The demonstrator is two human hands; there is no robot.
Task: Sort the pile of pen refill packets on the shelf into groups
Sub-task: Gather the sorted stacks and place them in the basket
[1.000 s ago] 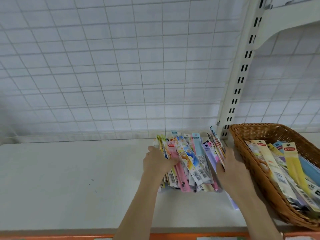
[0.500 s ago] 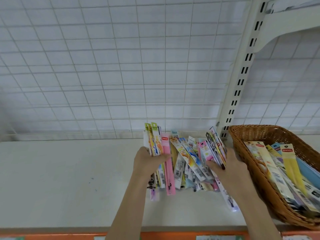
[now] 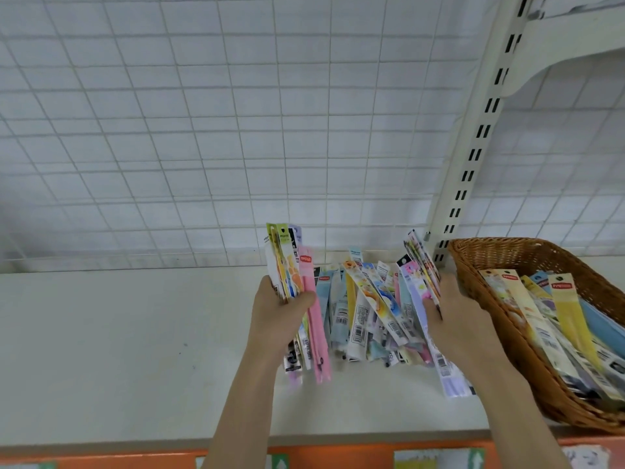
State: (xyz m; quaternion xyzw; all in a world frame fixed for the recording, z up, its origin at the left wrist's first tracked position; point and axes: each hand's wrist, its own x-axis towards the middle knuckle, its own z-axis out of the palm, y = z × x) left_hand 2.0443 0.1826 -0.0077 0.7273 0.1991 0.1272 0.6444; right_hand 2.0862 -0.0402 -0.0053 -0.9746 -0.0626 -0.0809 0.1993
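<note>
Gripping a lifted bundle (image 3: pixel 287 265), left hand (image 3: pixel 277 313); right hand (image 3: pixel 453 316) clasps packets (image 3: pixel 421 262) beside the pile (image 3: pixel 368 316).

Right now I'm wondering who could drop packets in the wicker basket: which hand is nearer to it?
Right. The right hand grips packets right beside the wicker basket; the left hand holds a bunch across the pile, farther away.

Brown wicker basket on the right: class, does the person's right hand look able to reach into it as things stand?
Probably yes: the right hand is beside the brown wicker basket with nothing between, though it grips packets.
</note>
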